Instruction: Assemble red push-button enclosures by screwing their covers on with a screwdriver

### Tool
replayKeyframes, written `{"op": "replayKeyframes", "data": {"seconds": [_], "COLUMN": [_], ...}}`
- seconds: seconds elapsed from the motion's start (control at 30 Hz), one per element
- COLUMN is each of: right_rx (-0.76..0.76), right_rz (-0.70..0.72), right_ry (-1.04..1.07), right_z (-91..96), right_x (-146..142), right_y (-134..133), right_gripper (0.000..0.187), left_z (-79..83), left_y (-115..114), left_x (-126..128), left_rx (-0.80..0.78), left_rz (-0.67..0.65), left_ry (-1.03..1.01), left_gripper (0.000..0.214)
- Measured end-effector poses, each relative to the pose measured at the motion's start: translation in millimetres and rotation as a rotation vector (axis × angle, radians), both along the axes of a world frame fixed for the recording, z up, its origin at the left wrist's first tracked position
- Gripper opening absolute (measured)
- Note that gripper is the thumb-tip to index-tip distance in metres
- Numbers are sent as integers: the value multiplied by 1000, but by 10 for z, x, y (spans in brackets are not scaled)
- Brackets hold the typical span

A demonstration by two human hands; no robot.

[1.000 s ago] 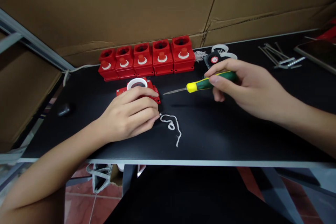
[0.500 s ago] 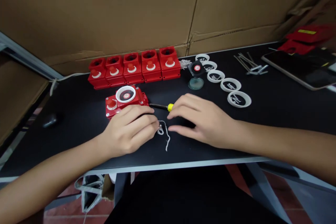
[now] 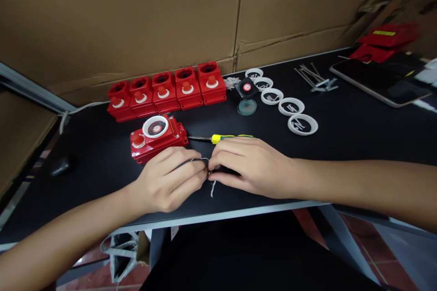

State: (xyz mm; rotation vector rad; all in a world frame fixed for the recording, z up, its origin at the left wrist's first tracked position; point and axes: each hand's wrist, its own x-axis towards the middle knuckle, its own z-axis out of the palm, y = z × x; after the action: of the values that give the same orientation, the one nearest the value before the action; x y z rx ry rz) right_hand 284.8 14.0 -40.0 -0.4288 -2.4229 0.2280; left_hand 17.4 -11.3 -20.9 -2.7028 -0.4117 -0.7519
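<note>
Between my hands runs a thin white cord [image 3: 213, 189], one end hanging down over the black tabletop. My left hand [image 3: 172, 178] has its fingers closed on the cord, the fingertips partly hidden. Meeting it from the right, my right hand [image 3: 244, 166] pinches the cord between thumb and fingers. Just behind my left hand sits a red box [image 3: 159, 138] with a white ring around a dark round window and an orange-red knob. A screwdriver [image 3: 218, 138] with a yellow and green handle lies to the right of that box, its handle partly behind my right hand.
Several red housings [image 3: 167, 91] stand in a row at the back. To their right are white rings [image 3: 302, 125] with screws inside, a clear disc [image 3: 246, 107] and a black square part [image 3: 246, 87]. Long screws [image 3: 314, 77], a phone [image 3: 375, 82] and red parts [image 3: 385, 41] lie farther right.
My right hand has moved left to the cord and closed its fingers on it. The cord's loop is now covered by the fingers. The whole view has shifted slightly.
</note>
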Motion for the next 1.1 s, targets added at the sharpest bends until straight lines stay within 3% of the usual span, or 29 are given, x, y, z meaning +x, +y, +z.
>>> {"op": "replayKeyframes", "data": {"seconds": [0.13, 0.23, 0.33, 0.43, 0.57, 0.73, 0.87, 0.97, 1.1], "right_rx": [-6, -40, -138, -174, -305, -476, -477, -480, -425], "right_rz": [19, 5, -27, -207, -261, -191, -143, -188, -220], "right_ry": [26, -30, -190, -240, -414, -514, -518, -537, -508], "right_z": [15, 198, 464, 620, 565, 417, 355, 335, 422], "right_x": [-37, 70, 377, 774, 1124, 1134, 1111, 1156, 1144], "right_y": [-22, 66, 324, 691, 1040, 1053, 1011, 1011, 969], "right_gripper": [11, 7, 5, 7, 8, 12, 15, 12, 11], "left_z": [-11, 6, 57, 137, 257, 307, 283, 269, 261], "left_y": [3, 32, 69, 83, 59, 50, 66, 75, 79], "left_x": [14, 1, -49, -119, -186, -222, -219, -217, -232], "left_rx": [-20, -32, -73, -127, -164, -186, -197, -193, -208], "left_rz": [0, 19, -30, -78, -29, 1, 1, -3, 49], "left_ry": [2, 5, 59, 173, 220, 258, 289, 281, 244], "left_gripper": [7, 5, 1, 7, 5, 10, 7, 6, 11]}}
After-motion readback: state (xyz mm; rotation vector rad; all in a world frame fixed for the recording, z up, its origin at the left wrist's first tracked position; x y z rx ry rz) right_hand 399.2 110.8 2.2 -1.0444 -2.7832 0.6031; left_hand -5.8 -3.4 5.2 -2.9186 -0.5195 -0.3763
